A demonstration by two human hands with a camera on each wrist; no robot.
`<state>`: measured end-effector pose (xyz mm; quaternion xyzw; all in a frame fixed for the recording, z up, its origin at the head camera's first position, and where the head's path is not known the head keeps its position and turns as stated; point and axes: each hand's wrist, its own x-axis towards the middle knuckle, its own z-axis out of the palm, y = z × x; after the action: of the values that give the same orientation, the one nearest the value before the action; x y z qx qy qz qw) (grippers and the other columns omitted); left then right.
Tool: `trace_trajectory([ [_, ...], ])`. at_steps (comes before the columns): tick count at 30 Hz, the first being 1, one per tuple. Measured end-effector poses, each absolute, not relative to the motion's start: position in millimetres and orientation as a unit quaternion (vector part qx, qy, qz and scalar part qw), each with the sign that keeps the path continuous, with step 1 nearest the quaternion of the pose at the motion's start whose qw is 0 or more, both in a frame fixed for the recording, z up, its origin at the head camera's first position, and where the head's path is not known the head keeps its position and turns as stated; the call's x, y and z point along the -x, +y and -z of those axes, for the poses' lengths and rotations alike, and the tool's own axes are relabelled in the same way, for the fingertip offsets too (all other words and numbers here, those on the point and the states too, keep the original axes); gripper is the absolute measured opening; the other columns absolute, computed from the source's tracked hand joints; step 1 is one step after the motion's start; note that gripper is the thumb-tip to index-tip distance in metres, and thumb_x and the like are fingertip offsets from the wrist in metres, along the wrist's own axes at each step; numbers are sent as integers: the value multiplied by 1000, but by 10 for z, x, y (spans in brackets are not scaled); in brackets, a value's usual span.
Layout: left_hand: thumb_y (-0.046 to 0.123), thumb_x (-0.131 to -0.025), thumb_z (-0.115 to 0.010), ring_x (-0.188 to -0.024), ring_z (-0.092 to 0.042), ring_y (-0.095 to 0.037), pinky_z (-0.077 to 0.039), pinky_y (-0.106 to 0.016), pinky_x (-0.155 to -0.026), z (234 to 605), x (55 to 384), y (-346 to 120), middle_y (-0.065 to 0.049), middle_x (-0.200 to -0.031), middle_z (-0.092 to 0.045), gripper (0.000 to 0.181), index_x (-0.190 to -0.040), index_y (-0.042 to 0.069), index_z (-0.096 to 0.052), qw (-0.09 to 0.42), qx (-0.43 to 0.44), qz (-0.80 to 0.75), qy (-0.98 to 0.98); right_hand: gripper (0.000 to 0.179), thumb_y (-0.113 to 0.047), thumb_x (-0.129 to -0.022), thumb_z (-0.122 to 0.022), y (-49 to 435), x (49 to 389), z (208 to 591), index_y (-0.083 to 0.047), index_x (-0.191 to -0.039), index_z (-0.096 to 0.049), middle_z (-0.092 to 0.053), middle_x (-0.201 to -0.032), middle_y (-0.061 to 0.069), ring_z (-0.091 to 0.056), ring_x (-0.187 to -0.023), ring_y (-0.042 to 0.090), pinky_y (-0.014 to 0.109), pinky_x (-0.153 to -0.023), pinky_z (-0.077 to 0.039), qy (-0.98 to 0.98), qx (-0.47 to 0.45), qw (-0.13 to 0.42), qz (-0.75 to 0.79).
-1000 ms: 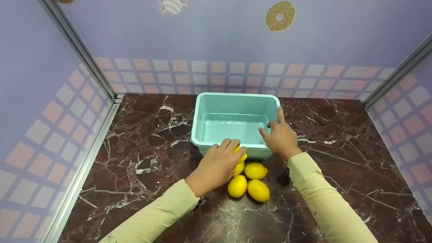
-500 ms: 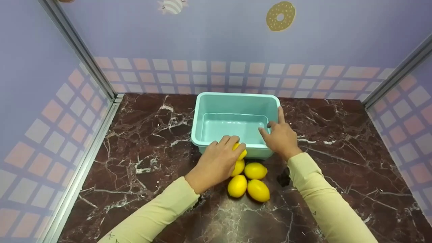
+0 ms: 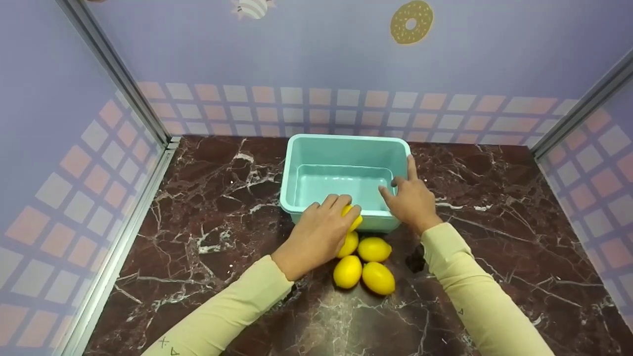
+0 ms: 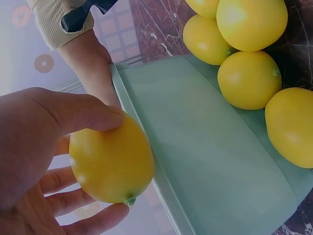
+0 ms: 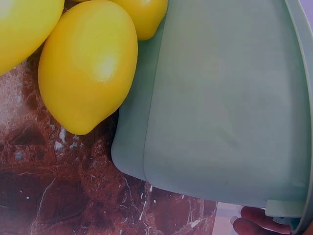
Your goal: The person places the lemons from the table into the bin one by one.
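Note:
My left hand [image 3: 321,232] holds a yellow lemon [image 4: 112,161] between thumb and fingers, with a green stem nub at its lower end. In the head view the lemon overlaps the near rim of a pale teal plastic bin [image 3: 341,185]. On the right side, my right hand [image 3: 415,205] grips the bin's rim at the near corner, a finger along the outside and the thumb over the inside. Several more lemons [image 3: 378,278] lie in a cluster on the table before the bin, one partly hidden by my left hand. Nothing lies inside the bin.
The table [image 3: 222,198] has a dark red marbled top. A lilac wall [image 3: 321,59] with printed squares stands close behind the bin, and side panels with metal frames [image 3: 118,74] bound the table left and right.
My left hand has moved slightly up and forward with the lemon, toward the bin's near rim. The right hand, the bin and the other lemons stay in place.

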<state>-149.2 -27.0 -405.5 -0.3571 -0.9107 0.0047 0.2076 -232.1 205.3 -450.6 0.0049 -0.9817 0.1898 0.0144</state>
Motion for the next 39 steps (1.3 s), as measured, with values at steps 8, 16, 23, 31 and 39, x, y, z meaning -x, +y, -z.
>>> trace_trajectory([
  [8, 21, -86, -65, -88, -54, -19, -46, -29, -56, 4039, 1502, -268, -3, -108, -54, 25, -109, 16, -56, 215, 362, -3, -907, 55, -49, -94, -51, 2054, 2327, 4508, -2, -119, -65, -1, -164, 9, -58, -110, 40, 58, -80, -49, -981, -5, 11, -191],
  [16, 19, -83, -65, -91, -55, -20, -48, -30, -58, 4008, 1529, -254, -2, -109, -54, 27, -108, 16, -55, 212, 358, -11, -909, 56, -50, -94, -50, 2045, 2321, 4503, -3, -120, -64, 0, -164, 9, -58, -110, 42, 58, -80, -49, -982, -2, 4, -187],
  [23, 23, -87, -64, -90, -55, -20, -48, -30, -57, 3982, 1549, -243, -3, -109, -54, 25, -109, 16, -56, 214, 356, -16, -909, 56, -50, -94, -50, 2042, 2328, 4505, -2, -119, -64, 0, -164, 9, -58, -108, 41, 58, -79, -49, -983, -1, 3, -184],
  [31, 24, -89, -62, -87, -55, -19, -47, -29, -56, 3983, 1579, -238, -3, -107, -54, 20, -106, 16, -56, 232, 356, -8, -905, 56, -50, -94, -50, 2039, 2329, 4504, -2, -118, -64, 0, -164, 9, -57, -111, 40, 58, -80, -48, -982, 0, 7, -187],
  [39, 20, -85, -66, -90, -56, -20, -49, -29, -58, 3942, 1607, -219, -3, -107, -55, 26, -109, 15, -56, 227, 356, 2, -906, 55, -50, -93, -51, 2046, 2332, 4507, -3, -118, -65, -1, -164, 9, -59, -108, 41, 59, -80, -49, -982, 1, 8, -186],
])
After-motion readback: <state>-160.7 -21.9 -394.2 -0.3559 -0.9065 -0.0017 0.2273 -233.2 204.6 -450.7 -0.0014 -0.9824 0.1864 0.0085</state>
